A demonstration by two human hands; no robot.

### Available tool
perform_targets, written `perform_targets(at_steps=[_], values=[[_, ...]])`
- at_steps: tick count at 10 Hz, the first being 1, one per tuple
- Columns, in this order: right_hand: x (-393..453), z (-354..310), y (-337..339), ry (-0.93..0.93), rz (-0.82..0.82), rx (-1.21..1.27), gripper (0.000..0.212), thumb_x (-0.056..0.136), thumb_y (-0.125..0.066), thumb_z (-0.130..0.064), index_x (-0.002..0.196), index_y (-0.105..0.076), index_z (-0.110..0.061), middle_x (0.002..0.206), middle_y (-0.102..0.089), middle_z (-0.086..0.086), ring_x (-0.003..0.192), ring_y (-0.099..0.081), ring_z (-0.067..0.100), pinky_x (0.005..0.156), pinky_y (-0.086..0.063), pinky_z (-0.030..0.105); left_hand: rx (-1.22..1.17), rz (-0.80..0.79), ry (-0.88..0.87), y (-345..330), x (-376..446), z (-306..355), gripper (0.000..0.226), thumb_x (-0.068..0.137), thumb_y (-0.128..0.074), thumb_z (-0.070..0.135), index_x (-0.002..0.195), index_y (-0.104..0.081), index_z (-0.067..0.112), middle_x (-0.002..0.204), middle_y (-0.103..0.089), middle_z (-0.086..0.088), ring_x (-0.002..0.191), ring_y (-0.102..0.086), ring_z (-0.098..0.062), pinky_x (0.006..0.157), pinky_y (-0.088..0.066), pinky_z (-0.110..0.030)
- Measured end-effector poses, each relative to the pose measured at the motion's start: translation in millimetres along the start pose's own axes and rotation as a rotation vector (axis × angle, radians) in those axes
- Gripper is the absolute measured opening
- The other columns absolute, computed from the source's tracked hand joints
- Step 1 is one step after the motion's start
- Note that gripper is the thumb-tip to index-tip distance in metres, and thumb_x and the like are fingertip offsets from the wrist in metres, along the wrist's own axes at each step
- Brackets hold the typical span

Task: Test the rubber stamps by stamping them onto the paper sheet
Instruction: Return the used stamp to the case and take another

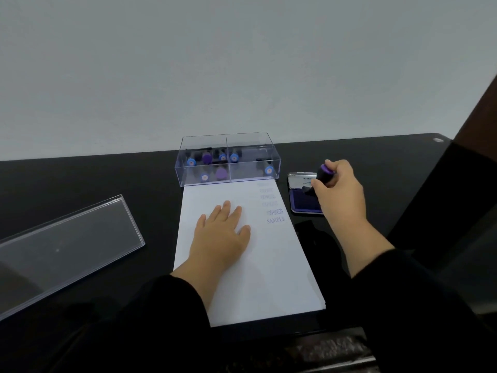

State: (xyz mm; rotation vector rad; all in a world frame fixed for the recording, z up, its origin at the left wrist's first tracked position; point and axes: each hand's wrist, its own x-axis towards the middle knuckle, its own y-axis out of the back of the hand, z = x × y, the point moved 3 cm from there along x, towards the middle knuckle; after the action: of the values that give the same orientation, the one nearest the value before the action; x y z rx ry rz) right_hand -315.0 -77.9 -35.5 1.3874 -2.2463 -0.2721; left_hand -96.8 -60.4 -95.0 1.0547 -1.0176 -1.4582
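**Stamp being inked at the pad**

The stamp [324,176] is gripped by the right hand [339,190], the fingers curled around its dark handle, and its face is lowered onto the ink pad [305,204], just to the right of the paper sheet [258,265]. The pad should be met flat and pressed evenly, so that the whole face takes ink. The sheet is held down by the left hand [222,232], fingers straight and spread. A column of prints [273,208] is seen near the far right edge; the free space below "SAMPLE" seems the proper next place.

The clear box [228,160] with more stamps stands at the far end of the sheet, touching it. A clear lid [67,246] lies well apart on the left of the black table [107,184]. Nothing is seen between pad and paper.
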Motion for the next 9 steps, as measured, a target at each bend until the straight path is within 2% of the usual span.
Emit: perform_targets(at_steps=[1, 2, 4, 5, 6, 9], values=[[8.9, 2.2, -7.9, 0.027, -0.056, -0.143, 0.032, 0.091, -0.058, -0.014, 0.121, -0.049, -0.020, 0.100, -0.055, -0.007, 0.085, -0.056, 0.012, 0.063, -0.041, 0.016, 0.004, -0.001, 0.001, -0.4, 0.6, -0.2, 0.055, 0.101, -0.021, 0.043, 0.153, -0.005, 0.029, 0.160, 0.006, 0.005, 0.147, 0.005, -0.012, 0.117, 0.005, -0.036], [16.3, 5.0, -15.3, 0.066, -0.085, -0.284, 0.028, 0.093, -0.055, -0.015, 0.120, -0.049, -0.019, 0.105, -0.057, -0.003, 0.087, -0.050, 0.012, 0.071, -0.041, 0.027, -0.004, -0.006, 0.010, -0.9, 1.2, -1.4, 0.055, 0.101, -0.021, 0.042, 0.152, -0.005, 0.031, 0.160, 0.007, 0.006, 0.147, 0.006, -0.011, 0.117, 0.006, -0.036], [13.4, 17.8, -20.3, 0.069, -0.111, -0.445, 0.028, 0.093, -0.055, -0.019, 0.120, -0.047, -0.019, 0.102, -0.060, 0.006, 0.080, -0.050, 0.019, 0.062, -0.038, 0.029, -0.004, -0.018, 0.015, -1.1, 2.6, -1.5, 0.055, 0.101, -0.021, 0.043, 0.152, -0.004, 0.031, 0.160, 0.008, 0.007, 0.147, 0.007, -0.011, 0.117, 0.007, -0.035], [14.4, 15.5, -20.1, 0.068, -0.130, -0.494, 0.029, 0.093, -0.056, -0.019, 0.120, -0.046, -0.019, 0.103, -0.060, 0.006, 0.080, -0.050, 0.019, 0.061, -0.043, 0.032, 0.009, -0.022, 0.014, -1.0, 2.8, -1.7, 0.055, 0.101, -0.021, 0.043, 0.152, -0.004, 0.031, 0.160, 0.008, 0.006, 0.147, 0.007, -0.011, 0.117, 0.007, -0.036], [13.9, 13.6, -20.3, 0.064, -0.139, -0.512, 0.029, 0.093, -0.056, -0.018, 0.120, -0.046, -0.019, 0.104, -0.060, 0.007, 0.080, -0.050, 0.018, 0.063, -0.047, 0.034, 0.008, -0.023, 0.018, -1.2, 2.2, -1.6, 0.055, 0.101, -0.021, 0.043, 0.152, -0.004, 0.031, 0.160, 0.008, 0.007, 0.147, 0.007, -0.011, 0.117, 0.007, -0.035], [10.3, 12.9, -19.9, 0.074, -0.131, -0.493, 0.031, 0.093, -0.055, -0.018, 0.122, -0.046, -0.019, 0.103, -0.059, 0.004, 0.080, -0.047, 0.016, 0.062, -0.043, 0.032, 0.013, -0.019, 0.018, -0.9, 2.6, -1.3, 0.055, 0.101, -0.021, 0.043, 0.152, -0.004, 0.031, 0.160, 0.007, 0.007, 0.147, 0.006, -0.011, 0.117, 0.006, -0.036]])
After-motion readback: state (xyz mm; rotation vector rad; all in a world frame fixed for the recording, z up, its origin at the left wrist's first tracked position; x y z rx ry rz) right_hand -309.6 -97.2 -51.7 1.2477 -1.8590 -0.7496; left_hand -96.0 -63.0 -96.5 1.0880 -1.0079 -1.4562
